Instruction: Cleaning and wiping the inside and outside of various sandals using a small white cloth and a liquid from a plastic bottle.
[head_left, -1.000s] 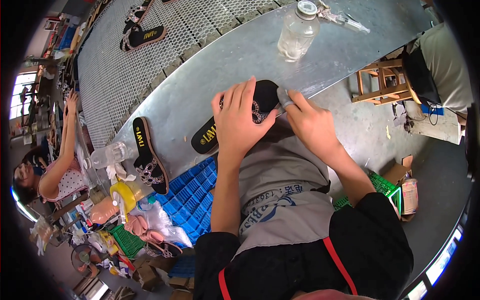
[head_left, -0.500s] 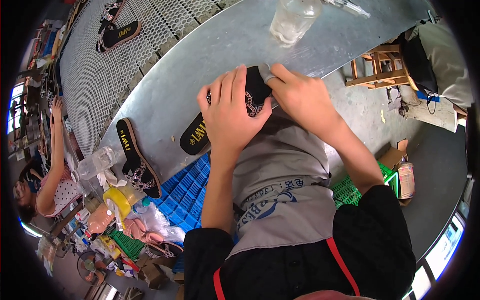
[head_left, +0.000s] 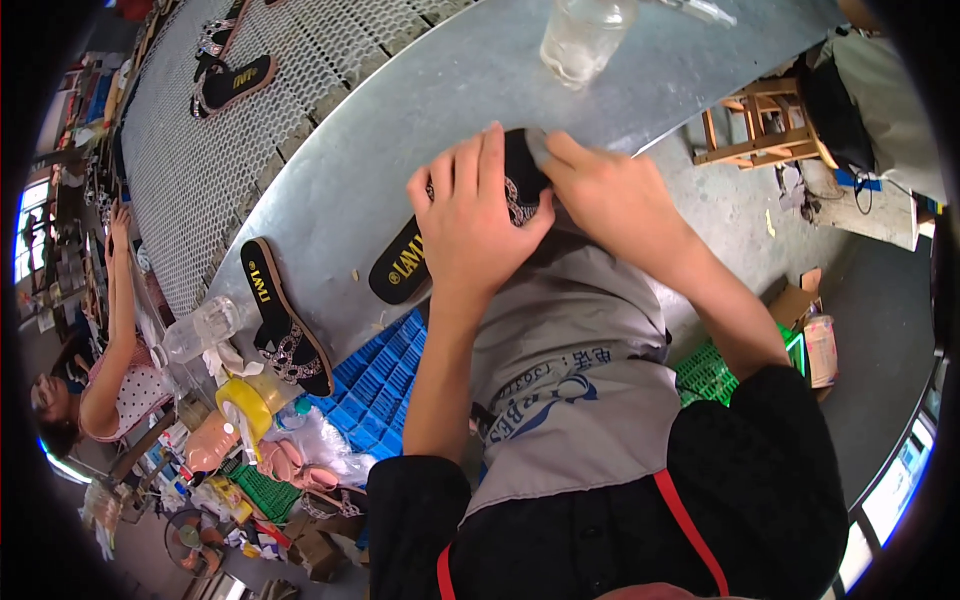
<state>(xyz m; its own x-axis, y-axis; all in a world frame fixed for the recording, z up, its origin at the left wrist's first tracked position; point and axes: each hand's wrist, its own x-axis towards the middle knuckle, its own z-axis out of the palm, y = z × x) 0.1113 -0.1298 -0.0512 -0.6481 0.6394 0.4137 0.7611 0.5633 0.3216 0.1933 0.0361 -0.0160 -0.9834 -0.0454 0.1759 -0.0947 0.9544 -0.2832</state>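
Observation:
A black slide sandal (head_left: 396,268) with a beaded, patterned strap is held over the table's near edge. My left hand (head_left: 462,215) lies across its strap, fingers and thumb wrapped round it, hiding its middle. At the toe end my right hand (head_left: 606,192) is closed, pinching a small grey piece that looks like cloth (head_left: 537,148) against the sandal's rim. The right fingertips are partly hidden. A matching sandal (head_left: 285,322) lies on the table to the left, its heel pointing away from me.
The metal table (head_left: 350,165) borders a mesh conveyor (head_left: 300,60) carrying more sandals (head_left: 232,85). A clear plastic bottle (head_left: 585,45) stands at the far side, another bottle (head_left: 205,328) lies left. Blue crates (head_left: 378,385) sit below; a wooden stool (head_left: 765,130) is right. A co-worker (head_left: 120,370) is at far left.
Both hands and the sandal have shifted slightly right in the picture, as has much of the nearby scene. The grey piece stays at the toe rim; both grips hold.

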